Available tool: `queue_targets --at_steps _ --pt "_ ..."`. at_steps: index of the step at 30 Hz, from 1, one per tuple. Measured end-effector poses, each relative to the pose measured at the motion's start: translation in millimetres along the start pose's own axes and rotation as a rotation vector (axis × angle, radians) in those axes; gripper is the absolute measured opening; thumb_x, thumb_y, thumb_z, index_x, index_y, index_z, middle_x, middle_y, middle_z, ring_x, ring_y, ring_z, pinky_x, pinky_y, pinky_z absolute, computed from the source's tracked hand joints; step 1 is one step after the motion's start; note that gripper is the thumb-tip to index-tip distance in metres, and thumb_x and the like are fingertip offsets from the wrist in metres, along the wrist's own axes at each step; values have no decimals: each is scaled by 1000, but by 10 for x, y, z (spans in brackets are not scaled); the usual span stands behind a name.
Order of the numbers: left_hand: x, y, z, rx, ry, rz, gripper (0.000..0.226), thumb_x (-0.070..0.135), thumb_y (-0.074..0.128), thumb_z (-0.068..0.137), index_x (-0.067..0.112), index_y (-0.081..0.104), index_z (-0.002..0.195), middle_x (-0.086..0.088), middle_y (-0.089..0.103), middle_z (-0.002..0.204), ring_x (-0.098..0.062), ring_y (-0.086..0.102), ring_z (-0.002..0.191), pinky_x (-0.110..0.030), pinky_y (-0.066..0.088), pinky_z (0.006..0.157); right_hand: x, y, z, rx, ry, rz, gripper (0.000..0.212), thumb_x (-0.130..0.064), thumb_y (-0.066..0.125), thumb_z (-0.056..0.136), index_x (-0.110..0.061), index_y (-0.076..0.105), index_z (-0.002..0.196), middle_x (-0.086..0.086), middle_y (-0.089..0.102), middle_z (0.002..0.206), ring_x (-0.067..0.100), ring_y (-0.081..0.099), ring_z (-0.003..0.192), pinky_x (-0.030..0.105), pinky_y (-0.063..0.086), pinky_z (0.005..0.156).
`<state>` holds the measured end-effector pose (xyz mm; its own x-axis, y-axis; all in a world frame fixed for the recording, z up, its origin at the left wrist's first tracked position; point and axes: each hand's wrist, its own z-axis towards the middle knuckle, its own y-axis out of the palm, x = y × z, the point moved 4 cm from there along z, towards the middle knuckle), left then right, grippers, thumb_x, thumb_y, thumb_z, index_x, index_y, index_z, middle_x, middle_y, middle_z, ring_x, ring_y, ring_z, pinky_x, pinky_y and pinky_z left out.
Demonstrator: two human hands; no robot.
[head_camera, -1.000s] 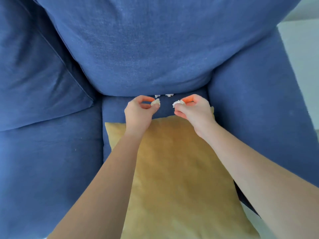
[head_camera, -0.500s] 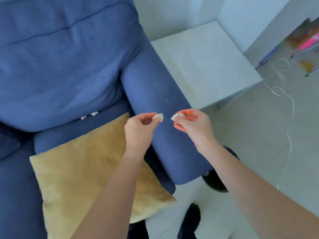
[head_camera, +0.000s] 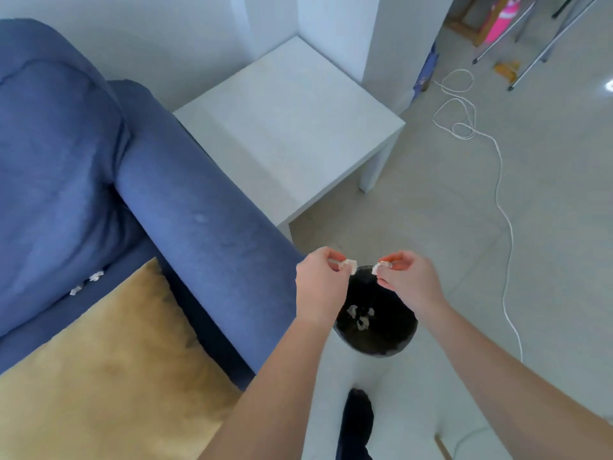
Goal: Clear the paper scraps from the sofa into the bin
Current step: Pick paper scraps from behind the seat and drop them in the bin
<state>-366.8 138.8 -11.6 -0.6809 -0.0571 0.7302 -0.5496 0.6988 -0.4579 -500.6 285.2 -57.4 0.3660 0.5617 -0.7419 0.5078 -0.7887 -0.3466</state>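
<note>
My left hand [head_camera: 320, 283] pinches a small white paper scrap [head_camera: 348, 264] and my right hand [head_camera: 406, 277] pinches another paper scrap [head_camera: 378, 267]. Both hands hover above the round black bin [head_camera: 376, 340] on the floor beside the sofa arm. Several white scraps [head_camera: 360, 317] lie at the bottom of the bin. Two more scraps [head_camera: 87, 283] remain on the blue sofa [head_camera: 185, 207], in the crease under the back cushion, behind the yellow cushion [head_camera: 109, 370].
A white side table [head_camera: 292, 127] stands just beyond the sofa arm. A white cable [head_camera: 497, 167] trails across the pale floor to the right. A dark foot [head_camera: 356, 423] shows below the bin. Metal stand legs [head_camera: 530, 38] are far right.
I turned from the sofa seat to the right. Both hands carried their scraps over the sofa arm and now hold them above the bin.
</note>
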Motion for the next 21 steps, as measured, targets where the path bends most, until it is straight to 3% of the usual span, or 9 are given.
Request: queue_targets --at_steps 3,5,7,8,10,12,13,17,21 --pt "-81 526 10 -54 -28 141 10 21 67 98 23 75 103 11 69 89 -10 67 81 -19 50 60 370 -204 234 14 44 -112 14 1 78 88 -12 75 85 12 77 83 31 80 78 45 69 85" --pt "-178 813 14 -104 -74 229 13 17 63 100 23 74 99 9 66 88 -5 59 69 -18 47 55 591 -273 352 11 61 -193 13 -3 74 88 -14 76 82 6 77 75 29 81 73 50 68 85" --pt "-289 1031 31 -145 -121 293 18 15 61 101 25 72 90 4 67 82 -10 58 62 -30 56 60 769 -294 446 0 58 -293 17 -7 71 87 -20 76 77 3 79 71 30 81 74 49 67 84" --pt "-353 1120 45 -172 -142 305 17 15 61 101 25 73 93 1 70 83 -14 62 65 -34 58 65 840 -293 481 -12 62 -320 17 -9 70 86 -22 75 77 3 80 73 32 80 78 49 66 86" --pt "-465 1255 60 -228 -167 303 22 19 62 103 25 75 119 -2 77 98 -19 68 81 -32 54 71 978 -276 543 -48 72 -341 17 -10 72 85 -23 79 95 6 80 84 35 79 88 51 63 92" --pt "-529 1321 66 -268 -174 319 36 23 63 105 19 67 141 -6 78 116 -22 72 101 -28 50 79 1082 -264 598 -95 85 -372 43 -7 76 85 -12 76 128 6 75 95 37 77 97 51 61 98" --pt "-547 1331 68 -271 -174 321 40 24 63 106 18 64 146 -6 77 124 -23 72 110 -29 52 85 1116 -264 614 -106 95 -375 50 -5 77 85 -10 72 135 6 72 99 37 77 100 51 61 99" --pt "-456 1233 65 -243 -126 291 43 26 63 107 17 61 149 -5 70 141 -22 67 127 -33 52 105 1017 -285 572 -108 110 -340 52 -8 77 83 -11 73 135 4 68 101 39 76 104 53 61 99" --pt "-222 972 60 -187 -45 253 38 29 61 107 19 66 144 -3 73 136 -22 67 126 -35 54 106 740 -273 487 -75 93 -309 42 -10 74 82 -17 77 124 0 72 99 34 77 98 51 63 97"
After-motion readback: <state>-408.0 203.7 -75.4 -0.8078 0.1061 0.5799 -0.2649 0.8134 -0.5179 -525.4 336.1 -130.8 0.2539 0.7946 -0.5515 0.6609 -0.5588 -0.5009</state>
